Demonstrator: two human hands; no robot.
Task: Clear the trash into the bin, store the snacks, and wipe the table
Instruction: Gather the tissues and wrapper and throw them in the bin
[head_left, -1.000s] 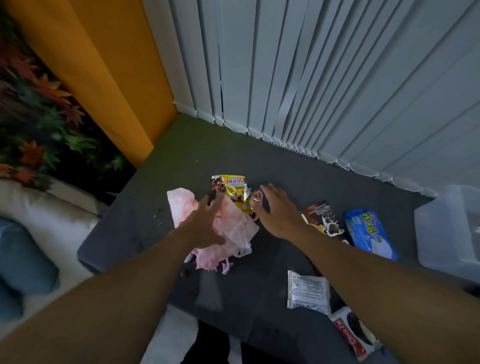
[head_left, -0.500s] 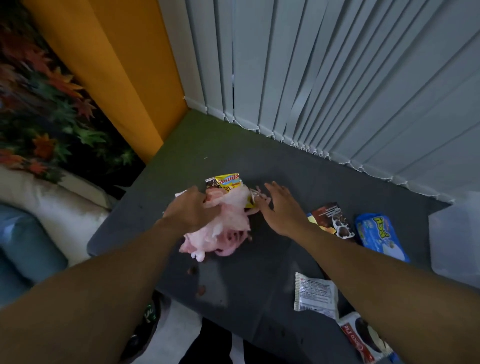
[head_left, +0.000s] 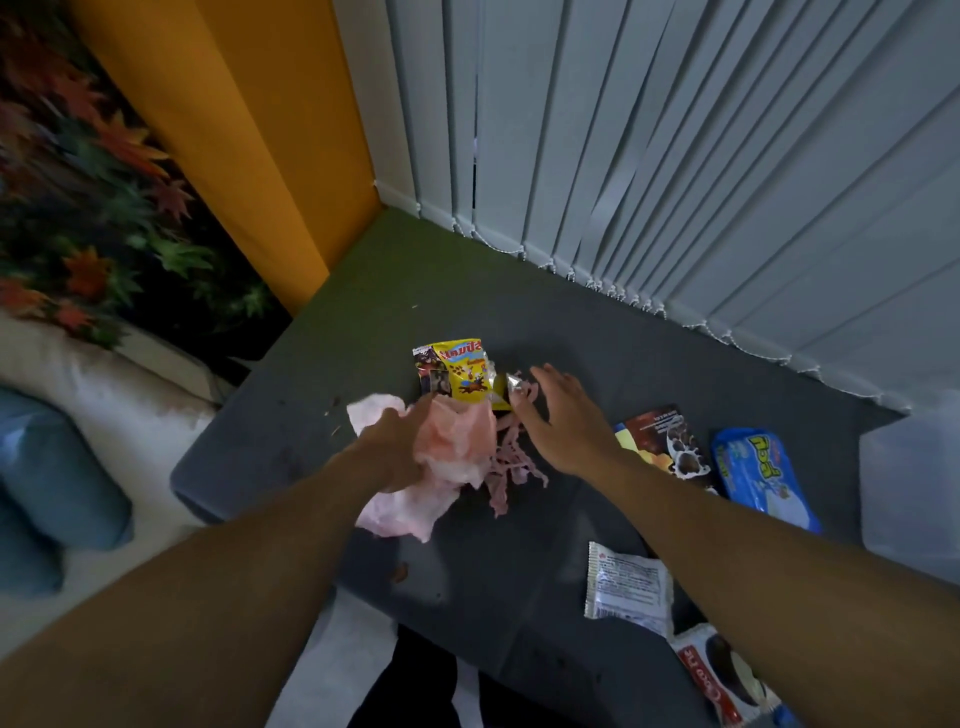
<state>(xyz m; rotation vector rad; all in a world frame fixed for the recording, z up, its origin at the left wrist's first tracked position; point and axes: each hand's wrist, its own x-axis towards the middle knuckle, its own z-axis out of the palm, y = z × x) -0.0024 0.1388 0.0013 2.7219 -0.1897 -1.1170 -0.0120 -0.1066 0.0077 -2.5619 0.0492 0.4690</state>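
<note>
Pink tissue (head_left: 460, 444) is clutched by the left hand (head_left: 394, 448); the right hand (head_left: 566, 422), fingers straight and spread, lies beside the yellow wrapper (head_left: 461, 376).

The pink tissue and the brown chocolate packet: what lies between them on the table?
In the head view, loose pink paper strips lie on the table beside the pink tissue, and the right hand, fingers straight, is over the rest.

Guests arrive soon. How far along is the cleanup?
Nothing looks finished. In hand: the left hand grips a pink bag, the right hand is open by the pink shreds and yellow wrapper. Left: the blue packet and white packet need storing; crumbs show the table is unwiped.
</note>
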